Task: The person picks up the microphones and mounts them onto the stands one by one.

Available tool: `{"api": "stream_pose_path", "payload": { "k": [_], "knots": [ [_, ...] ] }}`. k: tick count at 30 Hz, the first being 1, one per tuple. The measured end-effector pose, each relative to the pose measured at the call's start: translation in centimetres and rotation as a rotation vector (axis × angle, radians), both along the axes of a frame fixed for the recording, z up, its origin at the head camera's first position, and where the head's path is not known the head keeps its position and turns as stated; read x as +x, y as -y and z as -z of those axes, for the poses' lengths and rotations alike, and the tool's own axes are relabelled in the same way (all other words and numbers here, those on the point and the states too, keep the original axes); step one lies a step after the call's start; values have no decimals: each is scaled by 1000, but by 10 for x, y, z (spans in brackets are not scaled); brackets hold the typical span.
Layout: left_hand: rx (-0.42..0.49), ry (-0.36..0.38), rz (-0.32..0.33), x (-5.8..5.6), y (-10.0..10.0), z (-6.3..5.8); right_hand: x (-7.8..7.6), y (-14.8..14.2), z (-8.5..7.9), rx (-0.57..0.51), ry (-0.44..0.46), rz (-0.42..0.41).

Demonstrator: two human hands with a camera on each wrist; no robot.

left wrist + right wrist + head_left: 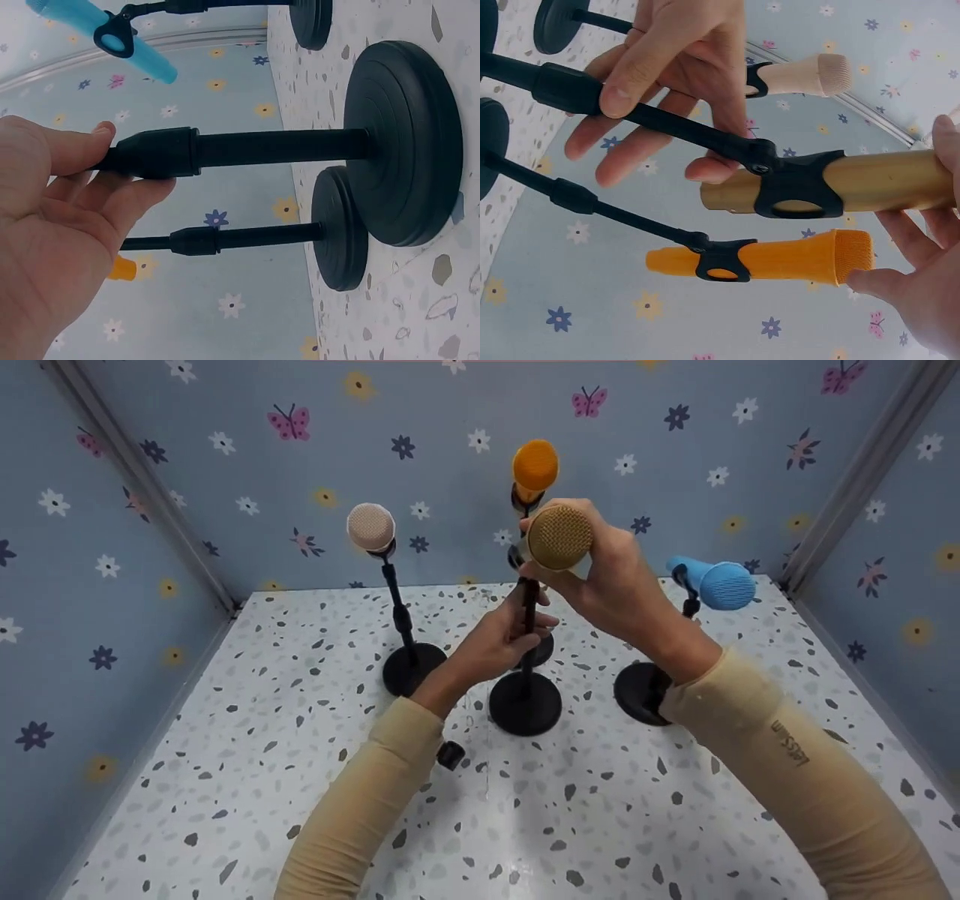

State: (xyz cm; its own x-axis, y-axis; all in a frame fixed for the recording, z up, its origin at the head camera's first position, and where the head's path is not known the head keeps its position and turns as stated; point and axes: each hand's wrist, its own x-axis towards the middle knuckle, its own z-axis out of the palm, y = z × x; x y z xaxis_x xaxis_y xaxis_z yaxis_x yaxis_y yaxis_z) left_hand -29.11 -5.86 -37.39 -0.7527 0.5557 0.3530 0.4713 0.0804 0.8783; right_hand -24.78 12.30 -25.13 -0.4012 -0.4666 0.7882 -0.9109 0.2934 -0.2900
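Note:
A gold microphone (560,538) sits in the black clip (799,187) of a desk stand (281,148), its mesh head toward the head camera. My right hand (619,577) grips the microphone's body just behind the mesh head. Lower down, my left hand (491,641) holds the stand's thin pole at the collar (161,152), thumb on one side and fingers on the other. The stand's round black base (525,705) rests on the speckled table. Directly behind stands an orange microphone (535,465) in a similar stand, partly hidden by the gold one and my hands.
A pale pink microphone (371,526) on a stand is at the left, and a blue microphone (726,585) on another is at the right. A small black piece (451,755) lies beside my left sleeve. Flower-patterned panels (465,405) enclose the speckled table (247,720) at back and sides.

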Motion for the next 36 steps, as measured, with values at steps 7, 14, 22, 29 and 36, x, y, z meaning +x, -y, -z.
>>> {"api": "stream_pose_path", "payload": {
  "k": [7, 14, 22, 29, 36],
  "knots": [
    [8, -29, -2, -2, 1, -2, -3, 6, 6, -48, -60, 29],
    [-8, -43, -2, -1, 2, -1, -10, 8, 15, -54, -54, 48],
    [-24, -38, -18, -1, 2, 0, -18, 10, 23, -54, -14, 65],
    [-21, -44, -26, -2, 2, -1, -19, 11, 23, -76, -20, 56],
    [-14, -27, -26, 0, 3, 3, -18, 14, 24, -60, -12, 63]
  ]
}}
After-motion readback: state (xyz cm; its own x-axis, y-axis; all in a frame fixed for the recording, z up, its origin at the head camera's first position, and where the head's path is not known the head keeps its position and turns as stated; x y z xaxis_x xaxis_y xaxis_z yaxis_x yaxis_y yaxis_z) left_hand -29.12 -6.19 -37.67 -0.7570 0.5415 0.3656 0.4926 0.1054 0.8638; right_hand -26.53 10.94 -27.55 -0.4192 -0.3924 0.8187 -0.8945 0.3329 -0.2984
